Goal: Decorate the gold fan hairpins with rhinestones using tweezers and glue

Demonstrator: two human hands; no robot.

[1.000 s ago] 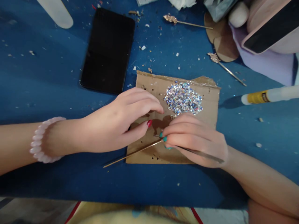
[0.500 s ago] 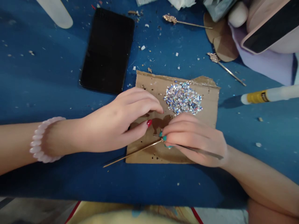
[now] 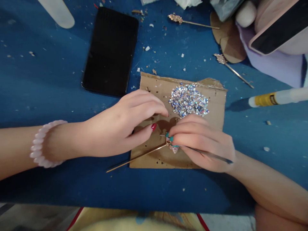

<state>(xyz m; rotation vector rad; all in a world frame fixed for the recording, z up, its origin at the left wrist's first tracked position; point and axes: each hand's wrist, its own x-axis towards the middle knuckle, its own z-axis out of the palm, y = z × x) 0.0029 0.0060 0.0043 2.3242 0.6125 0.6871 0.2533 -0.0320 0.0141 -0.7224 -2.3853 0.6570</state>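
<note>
A gold hairpin [image 3: 146,153] lies with its jewelled, fan-shaped head [image 3: 172,147] on a piece of brown cardboard [image 3: 144,162]; its shaft reaches past the left edge. My right hand [image 3: 204,141], with teal nails, pinches a slim dark tweezers-like tool [image 3: 211,155]. The tool's fine tip is beside the upper part of the pin's head, and my fingertips cover some of that head. My left hand [image 3: 127,123], red-nailed, rests at the cardboard's left side, thumb and fingers apart, with nothing visible between them. Above my right hand is a pile of glittering rhinestones [image 3: 189,99].
A black phone [image 3: 110,51] lies at the upper left. Two more ornamented hairpins [image 3: 197,24] [image 3: 237,74] are towards the back right. A glue tube with a yellow label [image 3: 266,99] juts in from the right. Small scraps dot the blue table [image 3: 72,189].
My right hand and its tool have shifted slightly up and right, uncovering more of the pin's jewelled head. My left hand and the hairpin have stayed put.
</note>
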